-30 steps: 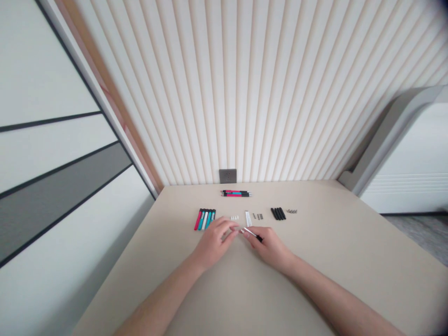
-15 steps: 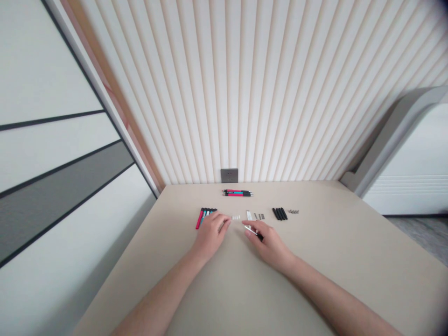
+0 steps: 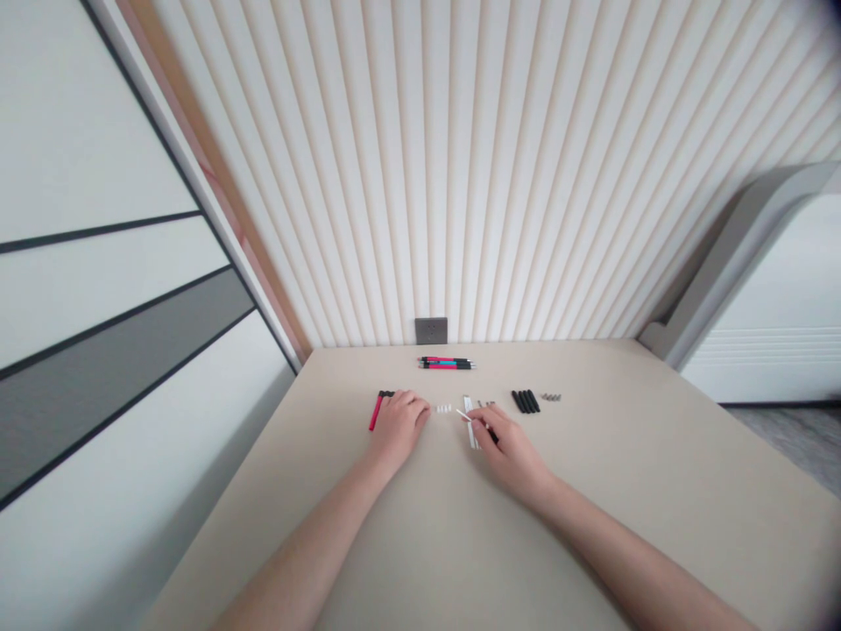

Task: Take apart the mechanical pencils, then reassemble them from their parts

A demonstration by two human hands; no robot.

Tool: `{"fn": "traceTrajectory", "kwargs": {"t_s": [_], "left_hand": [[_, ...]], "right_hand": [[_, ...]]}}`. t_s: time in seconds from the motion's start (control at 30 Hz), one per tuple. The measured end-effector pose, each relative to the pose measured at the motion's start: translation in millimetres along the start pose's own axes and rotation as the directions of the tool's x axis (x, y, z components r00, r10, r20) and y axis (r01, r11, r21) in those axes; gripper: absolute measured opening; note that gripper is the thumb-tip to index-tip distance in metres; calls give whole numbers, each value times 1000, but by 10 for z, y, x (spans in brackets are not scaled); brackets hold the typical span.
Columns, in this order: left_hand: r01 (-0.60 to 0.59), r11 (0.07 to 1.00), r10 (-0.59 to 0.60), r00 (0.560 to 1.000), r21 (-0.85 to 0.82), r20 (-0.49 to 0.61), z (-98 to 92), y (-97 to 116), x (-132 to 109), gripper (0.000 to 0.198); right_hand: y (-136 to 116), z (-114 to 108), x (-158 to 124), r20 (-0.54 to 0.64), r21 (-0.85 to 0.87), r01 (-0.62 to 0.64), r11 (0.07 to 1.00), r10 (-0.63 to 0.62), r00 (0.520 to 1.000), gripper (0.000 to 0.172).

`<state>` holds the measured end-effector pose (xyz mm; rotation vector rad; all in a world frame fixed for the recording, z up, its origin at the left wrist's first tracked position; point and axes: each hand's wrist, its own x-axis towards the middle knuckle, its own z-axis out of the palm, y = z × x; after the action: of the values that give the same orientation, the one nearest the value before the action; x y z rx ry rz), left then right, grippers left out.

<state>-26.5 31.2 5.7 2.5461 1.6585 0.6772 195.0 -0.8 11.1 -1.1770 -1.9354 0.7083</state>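
Note:
My right hand (image 3: 509, 445) is closed around a thin white pen refill (image 3: 463, 415), whose tip points left; a black part shows under the fingers. Beneath this hand lie several white refills (image 3: 467, 403), partly covered. My left hand (image 3: 399, 427) rests low over the row of coloured pen barrels (image 3: 377, 410), hiding most of them. Its thumb and fingertips come together, and whatever they hold, if anything, cannot be seen. Several tiny white pieces (image 3: 444, 408) lie just right of its fingertips. Small metal parts (image 3: 490, 404) show beyond my right hand.
Assembled pens (image 3: 447, 363) lie at the back, below a dark wall socket (image 3: 431, 330). Black pen grips (image 3: 526, 401) and small springs or coils (image 3: 551, 398) are to the right. A ribbed wall (image 3: 430, 175) bounds the table (image 3: 420, 543) behind; a white cabinet (image 3: 216, 421) stands left.
My right hand has shifted slightly to the right and up with the refill, now covering more of the small metal parts. My left hand has moved slightly, covering more of the barrels.

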Motion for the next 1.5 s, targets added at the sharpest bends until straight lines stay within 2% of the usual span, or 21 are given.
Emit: {"fn": "traceTrajectory", "kwargs": {"t_s": [0.27, 0.6, 1.17, 1.37, 1.5], "left_hand": [[-23, 999, 23, 1000, 28, 9, 9, 9, 7, 21], [8, 996, -8, 1000, 84, -3, -8, 6, 4, 15], [-88, 987, 85, 996, 135, 28, -46, 78, -25, 19], [-79, 994, 86, 992, 71, -94, -122, 167, -58, 20], [-221, 975, 218, 973, -29, -73, -172, 333, -142, 22]], "right_hand": [[-40, -3, -12, 69, 14, -18, 1000, 17, 997, 26], [-53, 4, -28, 129, 30, 11, 999, -15, 992, 25], [-43, 5, -52, 133, 17, 34, 999, -36, 990, 22], [-43, -5, -33, 32, 121, -49, 991, 46, 998, 23], [-36, -7, -26, -51, 271, -71, 960, 88, 995, 23]]}}
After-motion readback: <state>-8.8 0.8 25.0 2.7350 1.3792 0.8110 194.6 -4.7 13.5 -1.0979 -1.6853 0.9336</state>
